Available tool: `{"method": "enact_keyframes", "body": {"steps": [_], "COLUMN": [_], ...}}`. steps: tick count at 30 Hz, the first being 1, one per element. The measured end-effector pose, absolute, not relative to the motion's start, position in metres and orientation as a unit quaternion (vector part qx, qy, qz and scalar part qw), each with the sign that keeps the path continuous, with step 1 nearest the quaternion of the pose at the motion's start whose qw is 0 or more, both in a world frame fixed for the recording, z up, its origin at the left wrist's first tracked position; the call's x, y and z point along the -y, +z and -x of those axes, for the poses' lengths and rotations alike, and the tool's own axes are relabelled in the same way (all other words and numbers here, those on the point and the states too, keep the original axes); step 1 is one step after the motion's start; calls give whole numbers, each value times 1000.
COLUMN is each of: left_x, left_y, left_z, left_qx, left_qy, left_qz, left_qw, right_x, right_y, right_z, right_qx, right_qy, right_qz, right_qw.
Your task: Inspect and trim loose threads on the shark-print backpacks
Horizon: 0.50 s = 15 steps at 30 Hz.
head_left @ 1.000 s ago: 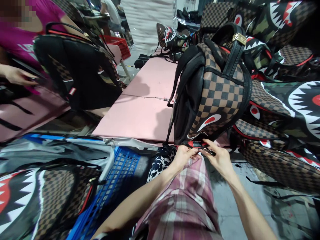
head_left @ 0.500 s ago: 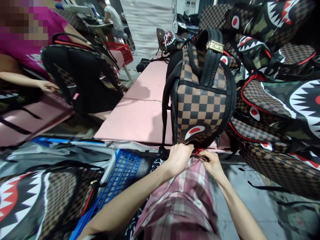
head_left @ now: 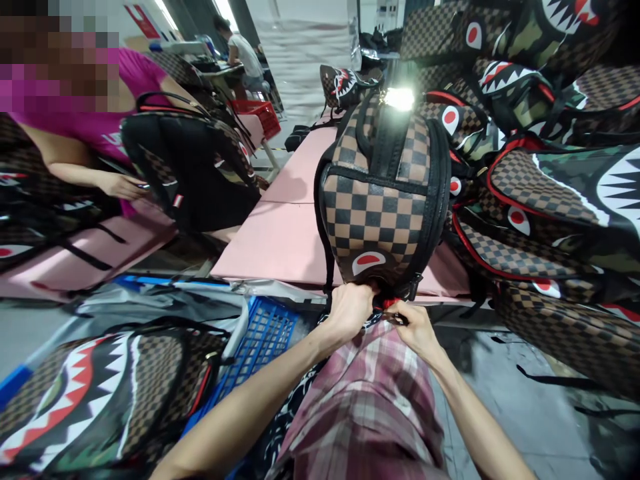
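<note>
A checkered brown-and-black backpack (head_left: 375, 212) rests on the pink table (head_left: 280, 247), right in front of me, its gold-buckled top handle (head_left: 395, 133) shining in the light. A white-and-red eye patch (head_left: 369, 261) sits low on its near side. My left hand (head_left: 351, 310) is closed on the backpack's lower edge, its fingertips partly hidden against the bag. Close beside it, my right hand (head_left: 416, 328) pinches at a bit of red trim (head_left: 389, 303). Something small and dark shows between its fingers, too small to name.
Similar backpacks (head_left: 530, 247) are heaped along the right. At lower left, a shark-mouth backpack (head_left: 100, 393) lies over a blue crate (head_left: 265, 333). Across the gap on the left, a co-worker in a magenta shirt (head_left: 145, 73) handles a black-backed backpack (head_left: 195, 173).
The backpack has tipped toward me and its handle has dropped back. Both my hands keep their hold near its lower edge. The view has shifted slightly left.
</note>
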<state>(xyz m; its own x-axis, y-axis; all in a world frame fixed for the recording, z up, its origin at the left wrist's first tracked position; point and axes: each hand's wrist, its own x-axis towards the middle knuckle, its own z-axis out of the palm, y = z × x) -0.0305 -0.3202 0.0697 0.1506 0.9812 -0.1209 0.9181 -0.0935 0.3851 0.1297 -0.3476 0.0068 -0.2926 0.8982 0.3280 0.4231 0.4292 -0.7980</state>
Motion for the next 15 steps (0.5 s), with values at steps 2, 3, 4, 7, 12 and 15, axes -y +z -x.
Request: {"method": "enact_keyframes", "body": {"steps": [2,3,4,7,12,15], "left_x": [323,324,326,331,341,329], "left_y": [77,83,89,100,75,61], "left_z": [43,51,59,73,58,88], "left_qx": [-604,-565,-521,-441,-486,-444], "left_qy": [186,226,250,246,199,175], "left_qz": [-718,-704,-687,-690,-840,-877], "left_qw": [292,366,440,519,138,56], "right_x": [348,347,347,345,347,354], "right_y": [5,4,3,3,6,5], "right_z": [-132,-133,-133,-132,-122,-131], "right_qx": [737,733,729,712,693,669], "right_qy": [308,310,311,315,308,302], "right_qz": [443,444,446,456,437,435], "right_qw": [408,412,415,431,483,521]}}
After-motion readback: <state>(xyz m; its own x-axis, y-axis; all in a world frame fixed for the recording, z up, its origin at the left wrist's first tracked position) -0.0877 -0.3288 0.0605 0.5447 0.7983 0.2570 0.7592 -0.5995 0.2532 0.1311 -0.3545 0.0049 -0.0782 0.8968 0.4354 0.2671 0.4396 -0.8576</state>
